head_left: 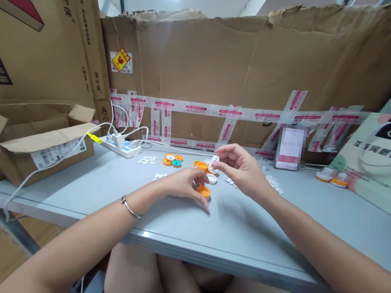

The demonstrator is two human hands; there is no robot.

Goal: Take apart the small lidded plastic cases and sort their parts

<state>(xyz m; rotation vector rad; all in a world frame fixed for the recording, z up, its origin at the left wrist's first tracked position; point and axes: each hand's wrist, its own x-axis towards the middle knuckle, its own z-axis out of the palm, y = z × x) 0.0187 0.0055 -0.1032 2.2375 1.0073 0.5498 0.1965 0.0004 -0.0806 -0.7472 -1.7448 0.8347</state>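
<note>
My left hand point(190, 184) rests on the grey table around an orange round piece point(203, 192), its thumb and fingers on either side. Raised a little above the table, my right hand point(234, 166) pinches a small white piece point(215, 159) between thumb and fingers. Orange round pieces point(200, 165) lie just behind my hands, with a white ring point(211, 179) in front of them. Farther left sits a group of orange, white and teal round pieces point(176, 163). Small white parts point(147, 159) are scattered left of that group, and more white parts point(274, 185) lie right of my right hand.
A power strip point(123, 146) with white cables and an open cardboard box point(47, 146) stand at the left. A phone point(291, 147) leans against the large cardboard point(205, 71) behind. Orange-and-white pieces point(339, 179) and a paper bag point(380, 166) are at the right.
</note>
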